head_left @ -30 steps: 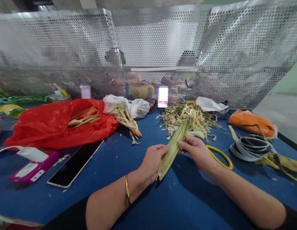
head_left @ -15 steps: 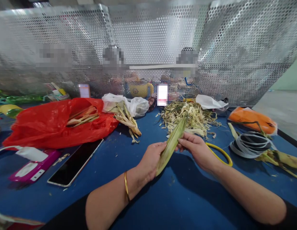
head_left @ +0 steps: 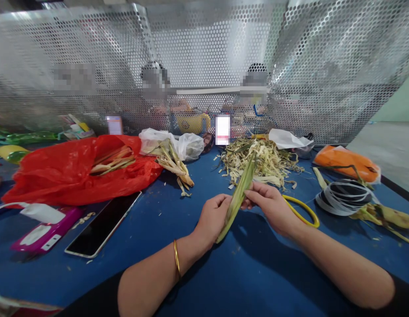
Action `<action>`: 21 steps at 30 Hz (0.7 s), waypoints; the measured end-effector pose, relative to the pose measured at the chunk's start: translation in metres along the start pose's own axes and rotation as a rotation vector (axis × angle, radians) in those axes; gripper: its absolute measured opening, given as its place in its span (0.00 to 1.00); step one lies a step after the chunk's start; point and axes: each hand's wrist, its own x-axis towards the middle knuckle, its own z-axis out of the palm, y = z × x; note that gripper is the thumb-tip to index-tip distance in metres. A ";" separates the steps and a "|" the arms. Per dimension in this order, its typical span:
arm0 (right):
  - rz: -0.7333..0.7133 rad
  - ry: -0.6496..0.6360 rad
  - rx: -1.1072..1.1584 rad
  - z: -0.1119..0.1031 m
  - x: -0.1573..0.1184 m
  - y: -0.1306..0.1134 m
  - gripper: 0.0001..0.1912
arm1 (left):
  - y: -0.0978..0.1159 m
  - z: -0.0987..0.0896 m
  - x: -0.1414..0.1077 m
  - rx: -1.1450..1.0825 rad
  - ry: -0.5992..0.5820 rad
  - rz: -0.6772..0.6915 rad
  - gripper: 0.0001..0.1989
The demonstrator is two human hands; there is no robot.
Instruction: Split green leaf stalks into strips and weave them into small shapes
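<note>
A green-yellow corn husk (head_left: 239, 198) slants up and away from me above the blue table, its narrow tip toward the shredded husk pile (head_left: 262, 160). My left hand (head_left: 212, 215) is closed around its lower left side, thumb along the top. On the husk's right edge, my right hand (head_left: 263, 200) pinches it between thumb and fingers. The undersides of the fingers are partly hidden. A yellow ring-shaped piece (head_left: 305, 209) lies by my right wrist, partly covered by it.
To the left lie a red plastic bag (head_left: 75, 171) with husks, a phone (head_left: 105, 224) and a purple power strip (head_left: 47, 229). A husk bundle (head_left: 174, 165) rests mid-table. At right are a coil of white strip (head_left: 343, 198) and an orange packet (head_left: 348, 163). A perforated metal screen (head_left: 211, 48) stands behind.
My left hand has turned slightly and its fingers have shifted up along the husk, which now looks narrower and more edge-on. My right hand keeps its pinch almost in place.
</note>
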 end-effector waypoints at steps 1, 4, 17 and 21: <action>0.000 0.007 -0.013 0.000 -0.001 0.000 0.09 | 0.002 -0.001 -0.001 0.054 0.064 0.066 0.10; -0.012 0.004 -0.055 0.003 -0.003 -0.001 0.09 | 0.006 -0.003 -0.004 0.172 0.162 0.243 0.08; -0.118 -0.110 -0.038 0.012 -0.011 -0.005 0.08 | 0.009 -0.003 -0.007 0.093 0.091 0.345 0.06; -0.176 -0.081 -0.139 0.010 -0.011 0.000 0.10 | 0.010 -0.002 -0.009 0.037 0.053 0.319 0.09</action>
